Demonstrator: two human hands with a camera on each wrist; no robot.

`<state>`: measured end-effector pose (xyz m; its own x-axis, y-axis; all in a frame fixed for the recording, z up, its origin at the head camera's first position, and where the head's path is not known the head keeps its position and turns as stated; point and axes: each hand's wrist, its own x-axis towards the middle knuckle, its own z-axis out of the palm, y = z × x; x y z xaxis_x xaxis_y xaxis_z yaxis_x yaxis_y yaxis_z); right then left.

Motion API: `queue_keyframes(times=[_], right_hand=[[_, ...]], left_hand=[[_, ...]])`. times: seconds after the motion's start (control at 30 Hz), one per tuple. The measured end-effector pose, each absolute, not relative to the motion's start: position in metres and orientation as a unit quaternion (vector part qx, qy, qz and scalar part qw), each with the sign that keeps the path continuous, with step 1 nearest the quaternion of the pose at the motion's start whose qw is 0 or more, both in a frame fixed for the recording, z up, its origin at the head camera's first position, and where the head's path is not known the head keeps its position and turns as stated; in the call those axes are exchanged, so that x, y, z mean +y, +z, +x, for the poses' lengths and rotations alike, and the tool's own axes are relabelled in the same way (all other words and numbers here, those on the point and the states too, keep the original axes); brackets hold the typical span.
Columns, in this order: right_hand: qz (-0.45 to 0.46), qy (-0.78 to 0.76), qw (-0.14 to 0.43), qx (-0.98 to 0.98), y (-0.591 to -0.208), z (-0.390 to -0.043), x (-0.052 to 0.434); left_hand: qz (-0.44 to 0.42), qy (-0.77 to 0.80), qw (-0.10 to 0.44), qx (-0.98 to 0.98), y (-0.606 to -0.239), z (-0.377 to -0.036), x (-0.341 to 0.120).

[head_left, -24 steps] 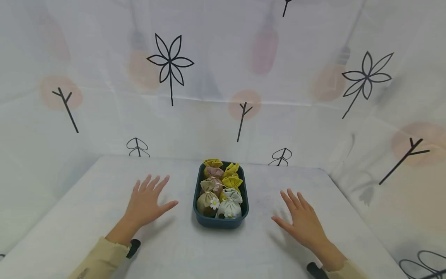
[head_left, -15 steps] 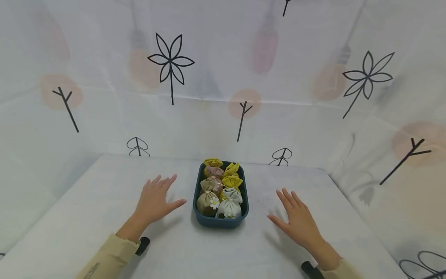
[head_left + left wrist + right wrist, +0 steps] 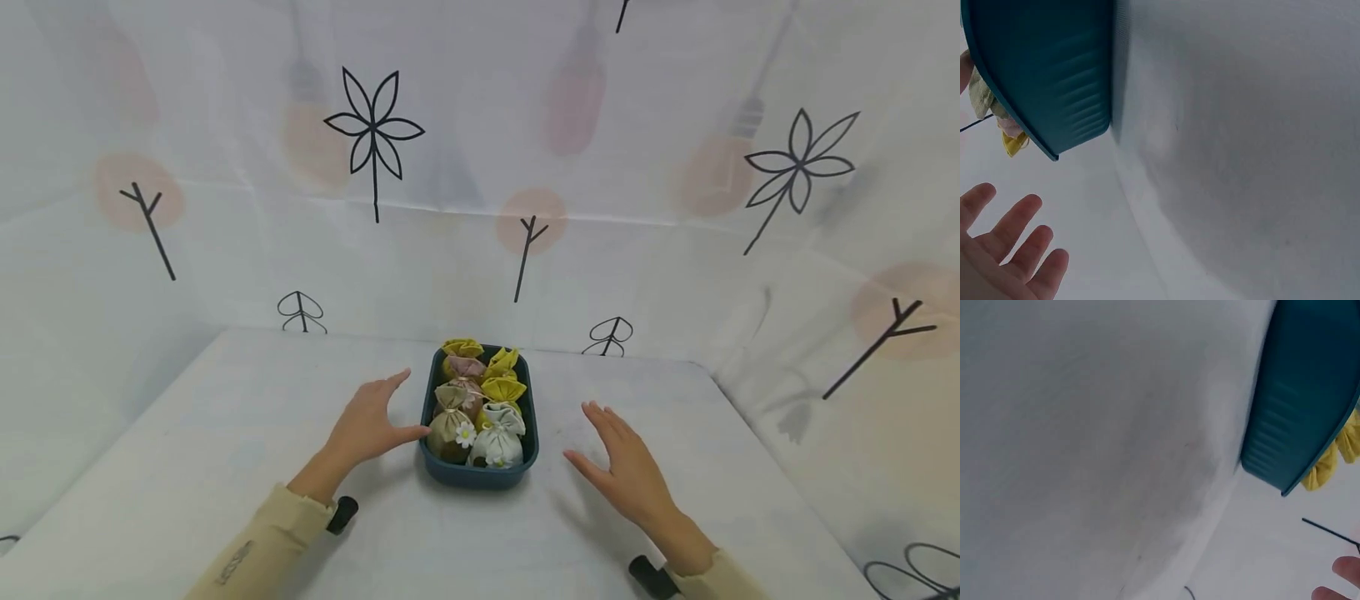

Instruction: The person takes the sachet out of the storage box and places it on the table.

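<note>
Left hand (image 3: 369,423) and right hand (image 3: 624,471), both loose with fingers spread, flank the teal tray (image 3: 477,476); uneven squeeze could tip pouches (image 3: 480,402) onto worktop (image 3: 225,417).

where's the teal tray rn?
Head view: the teal tray sits mid-table between the hands, left hand at its left rim, right hand apart on the right.

A dark teal tray (image 3: 477,476) holds yellow, pink, olive and pale grey pouches (image 3: 495,447) on a white table (image 3: 225,417).
</note>
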<state>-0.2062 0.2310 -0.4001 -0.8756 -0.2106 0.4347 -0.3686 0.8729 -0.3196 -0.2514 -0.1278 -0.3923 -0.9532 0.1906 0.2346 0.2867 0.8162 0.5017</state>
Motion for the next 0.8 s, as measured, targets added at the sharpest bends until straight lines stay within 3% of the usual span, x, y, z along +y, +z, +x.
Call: queue_keyframes(times=[0.5, 0.8], right_hand=[[0.162, 0.315, 0.157, -0.922, -0.391, -0.211, 0.201], [0.167, 0.378, 0.129, -0.901, -0.386, -0.219, 0.188]], left_hand=[[-0.064, -0.459, -0.051, -0.885, -0.4, -0.265, -0.113], [-0.034, -0.529, -0.092, -0.843, -0.397, -0.264, -0.112]])
